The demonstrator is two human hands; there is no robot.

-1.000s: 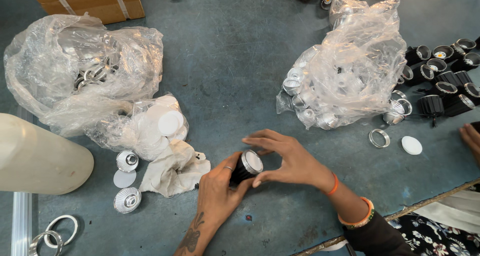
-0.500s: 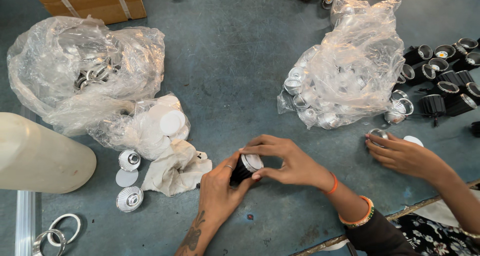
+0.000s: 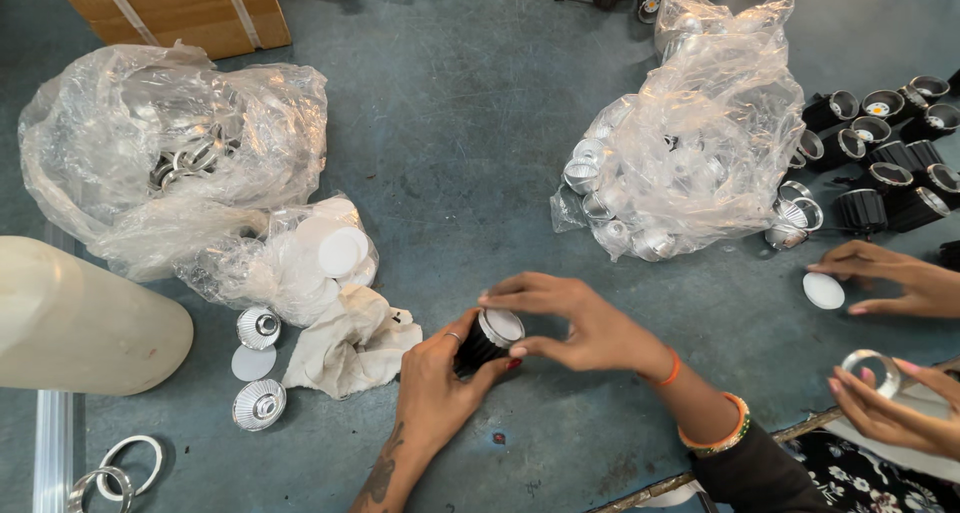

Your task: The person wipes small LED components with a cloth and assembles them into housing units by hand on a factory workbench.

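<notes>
My left hand (image 3: 432, 381) grips a small black ribbed lamp housing (image 3: 480, 345) from the left and below. My right hand (image 3: 572, 321) arches over it, with thumb and fingertips on the white round disc (image 3: 502, 325) at the housing's top. Both hands rest low over the grey-blue table (image 3: 470, 163), near its front edge. A crumpled white cloth (image 3: 350, 341) lies just left of my left hand.
Clear bags of metal rings (image 3: 175, 163), white discs (image 3: 320, 253) and silver reflectors (image 3: 690, 143) lie around. Black housings (image 3: 890, 173) stand at right. Another person's hands touch a white disc (image 3: 823, 291) and hold a ring (image 3: 872, 371). Loose reflectors (image 3: 259, 404) and a cream container (image 3: 80, 323) sit at left.
My hands stay on the housing, the right fingers shifting on the disc. The other person's hands came in from the right; one now holds a ring, the other rests beside a white disc.
</notes>
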